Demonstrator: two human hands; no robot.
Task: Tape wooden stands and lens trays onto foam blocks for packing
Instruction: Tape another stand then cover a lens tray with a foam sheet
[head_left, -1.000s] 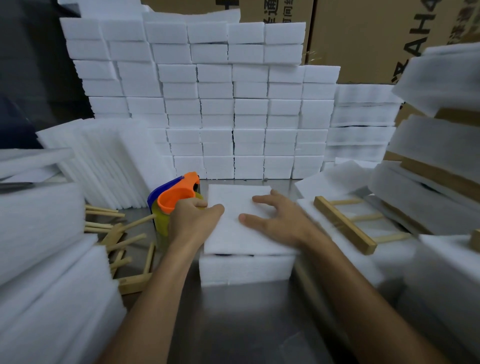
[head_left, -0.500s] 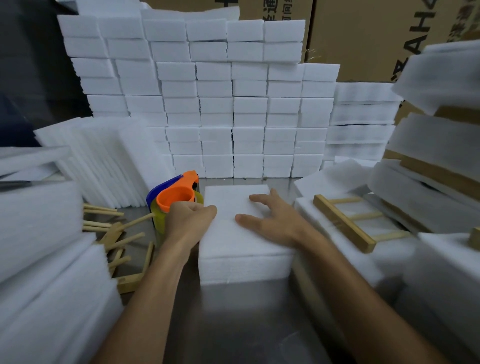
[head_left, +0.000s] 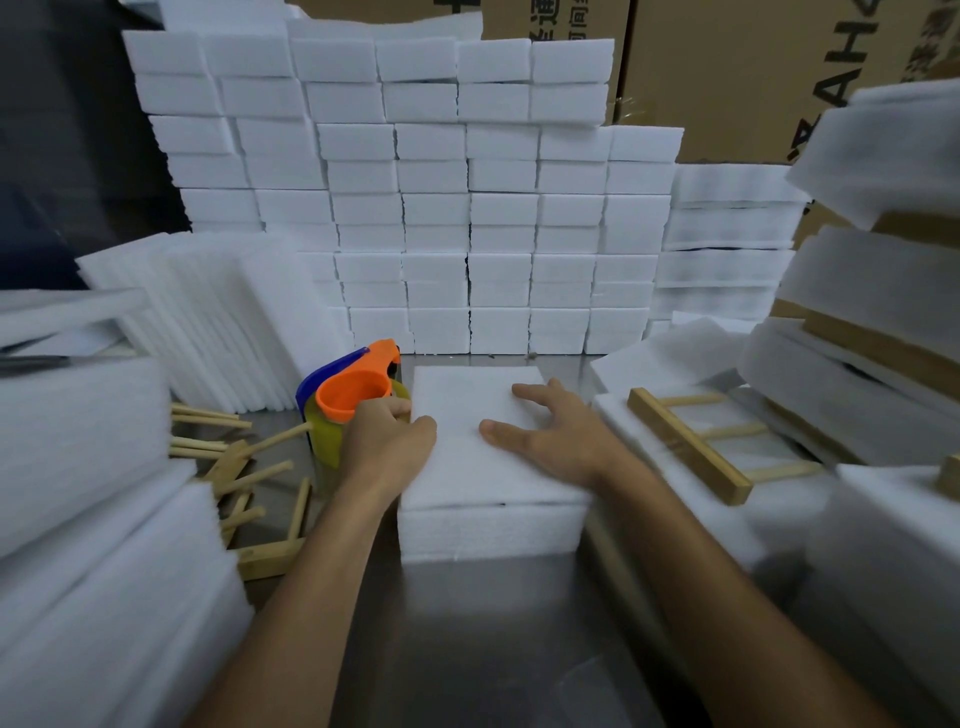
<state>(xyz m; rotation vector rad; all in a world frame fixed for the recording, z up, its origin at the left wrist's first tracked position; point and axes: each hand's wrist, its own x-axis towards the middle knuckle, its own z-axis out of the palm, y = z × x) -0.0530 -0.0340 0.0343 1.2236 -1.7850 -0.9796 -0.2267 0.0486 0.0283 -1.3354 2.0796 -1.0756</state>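
We are working at the middle of a steel tabletop (head_left: 493, 623), where a foam block (head_left: 488, 530) is lying flat with a thinner foam sheet (head_left: 467, 431) resting on top of it, edges roughly matched. Our right hand (head_left: 556, 441) is pressing down on the sheet, its fingers (head_left: 530, 392) spread straight and gripping nothing. Our left hand (head_left: 387, 441) is curling its fingers around the tape dispenser (head_left: 348, 400), the orange, blue and yellow one standing touching the block's left edge.

To do this step well, we are probably wanting to keep the flat palm pressing so the layers are not sliding apart, then draw the tape across the top and down both sides in one even pull. Whether a tray or stand is sandwiched between the layers we cannot tell; only a dark seam is showing.

Just to the right, a wooden stand (head_left: 691, 452) is lying on another foam piece (head_left: 675, 519), apart from our hands. On the left, loose wooden stands (head_left: 249, 493) are lying in a jumble beside leaning foam sheets (head_left: 218, 322). Behind, a wall of stacked foam blocks (head_left: 467, 208) is rising in front of cardboard cartons (head_left: 737, 67), and more foam is crowding both sides.
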